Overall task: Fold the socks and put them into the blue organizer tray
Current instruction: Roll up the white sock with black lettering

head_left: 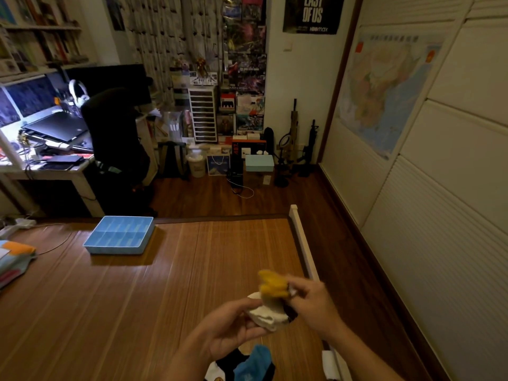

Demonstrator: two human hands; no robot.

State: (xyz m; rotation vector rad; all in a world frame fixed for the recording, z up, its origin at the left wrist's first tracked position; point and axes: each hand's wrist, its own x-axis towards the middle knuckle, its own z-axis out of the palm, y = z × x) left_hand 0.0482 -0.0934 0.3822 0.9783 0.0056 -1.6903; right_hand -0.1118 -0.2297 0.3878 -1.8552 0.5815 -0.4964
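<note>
Left hand (228, 329) curls round the white body of a sock (265, 316); right hand (313, 303) pinches its yellow end. Sock held well right of the blue tray (116, 249).

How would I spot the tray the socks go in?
Find the big brown wooden surface filling the lower view. Near its far left edge, before the desk, sits the blue organizer tray. It is the only light blue box split into compartments; the folded clothes beside it are soft.
</note>
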